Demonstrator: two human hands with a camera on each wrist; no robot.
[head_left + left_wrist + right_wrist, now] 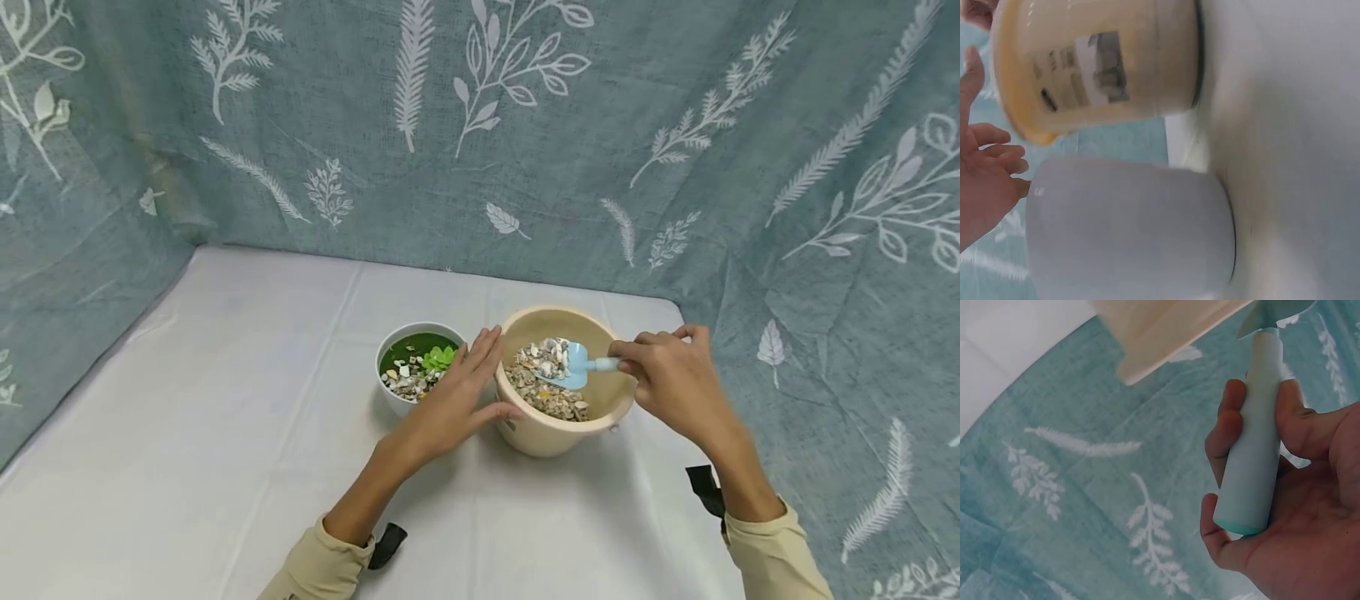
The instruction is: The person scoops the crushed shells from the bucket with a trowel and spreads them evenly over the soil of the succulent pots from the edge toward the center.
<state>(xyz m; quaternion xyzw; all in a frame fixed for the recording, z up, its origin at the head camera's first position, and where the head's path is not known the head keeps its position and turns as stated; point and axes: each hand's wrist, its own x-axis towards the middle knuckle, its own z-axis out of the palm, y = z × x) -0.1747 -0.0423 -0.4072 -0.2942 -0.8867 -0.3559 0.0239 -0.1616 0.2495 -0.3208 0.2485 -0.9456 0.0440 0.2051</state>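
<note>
My right hand [671, 379] grips the pale handle of a small light-blue hand trowel [576, 367]. Pebbles and shell bits [549, 357] are heaped on its blade, which hangs over the cream bucket [558, 437]. Coarse gravel [551, 398] covers the bucket's bottom. In the right wrist view the fingers and thumb wrap the trowel's handle [1254, 437]. My left hand [450, 408] is held with fingers extended at the bucket's left rim; whether it touches is unclear. Beside it stands a white bowl [384, 387] of green water, with stones and a green rosette plant [438, 359], partly hidden by the left hand.
A white cloth [225, 400] covers the table. Behind and at the sides hangs a teal curtain [360, 167] with white leaf prints. The bowl and bucket stand close together towards the table's back right. Black straps [387, 546] are at both wrists.
</note>
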